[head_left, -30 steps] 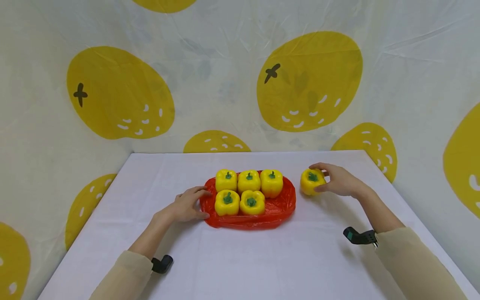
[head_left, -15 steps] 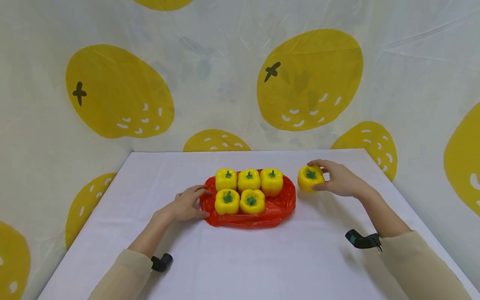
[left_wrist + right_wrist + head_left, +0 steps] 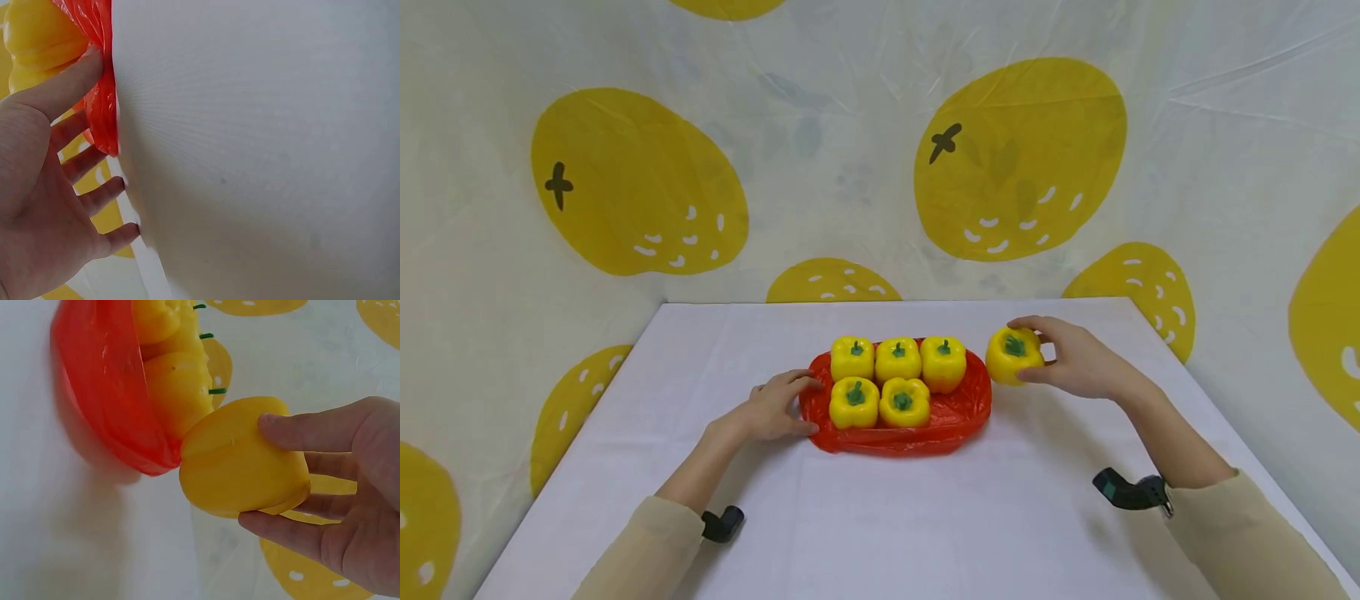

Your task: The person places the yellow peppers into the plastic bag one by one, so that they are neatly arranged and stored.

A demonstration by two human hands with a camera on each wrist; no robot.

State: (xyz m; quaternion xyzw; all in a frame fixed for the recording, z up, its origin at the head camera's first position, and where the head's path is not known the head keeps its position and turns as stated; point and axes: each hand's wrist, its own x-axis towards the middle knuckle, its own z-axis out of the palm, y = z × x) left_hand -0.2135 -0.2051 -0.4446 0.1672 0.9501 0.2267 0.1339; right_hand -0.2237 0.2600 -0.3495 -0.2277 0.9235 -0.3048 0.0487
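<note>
Between the thumb and fingers of my right hand (image 3: pixel 1078 358) is a yellow bell pepper (image 3: pixel 1011 356) with a green stem. It is held off the table, just right of the red plastic bag (image 3: pixel 951 437). In the right wrist view this bell pepper (image 3: pixel 240 459) is gripped from the side, close by the bag's end. Several more yellow bell peppers (image 3: pixel 898 362) stand in the bag in two rows, stems up. My left hand (image 3: pixel 771 410) rests at the bag's left end, its fingers spread. In the left wrist view the thumb touches the red plastic (image 3: pixel 103 106).
A white cloth covers the table (image 3: pixel 880 525). Behind and beside it hangs a pale curtain (image 3: pixel 835 167) printed with large yellow fruit. The bag's front right part, beside the front row of peppers, shows bare red plastic.
My right hand has lifted the bell pepper off the table and carried it a little left, nearer the bag. The left hand and the bag have stayed put.
</note>
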